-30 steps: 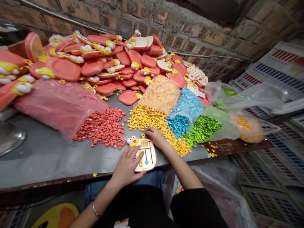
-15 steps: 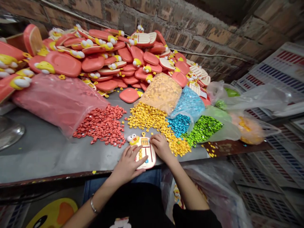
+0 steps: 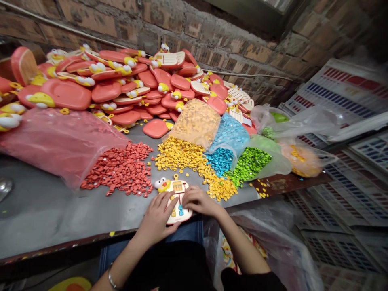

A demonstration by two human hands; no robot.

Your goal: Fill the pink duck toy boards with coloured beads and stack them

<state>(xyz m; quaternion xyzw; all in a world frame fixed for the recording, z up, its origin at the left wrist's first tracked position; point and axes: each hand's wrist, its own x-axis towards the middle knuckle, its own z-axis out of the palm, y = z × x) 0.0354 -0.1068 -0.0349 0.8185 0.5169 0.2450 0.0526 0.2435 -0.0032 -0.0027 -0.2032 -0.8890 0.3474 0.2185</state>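
Observation:
A cream duck-head toy board (image 3: 179,219) lies at the table's front edge, its bulging white eyes and yellow head toward the far left. Dark red slots run along its face, where small yellow and blue pieces (image 3: 181,209) sit. My left hand (image 3: 154,216) holds the board's left side, fingers across the face and thumb along the near edge. Over the right half, my right hand (image 3: 201,201) has its fingers bent and pinched together above a slot. Whatever is between those fingertips is hidden.
Loose red pieces (image 3: 121,171), yellow pieces (image 3: 180,153), blue pieces (image 3: 220,161) and green pieces (image 3: 250,163) spill from plastic bags behind the board. Red-backed duck boards (image 3: 145,89) are heaped along the brick wall (image 3: 169,20). A large clear bag (image 3: 279,250) hangs below the table at right.
My right hand has moved from the board's upper right edge down and inward over its slots. My left fingers have drawn closer together. The camera view has shifted slightly.

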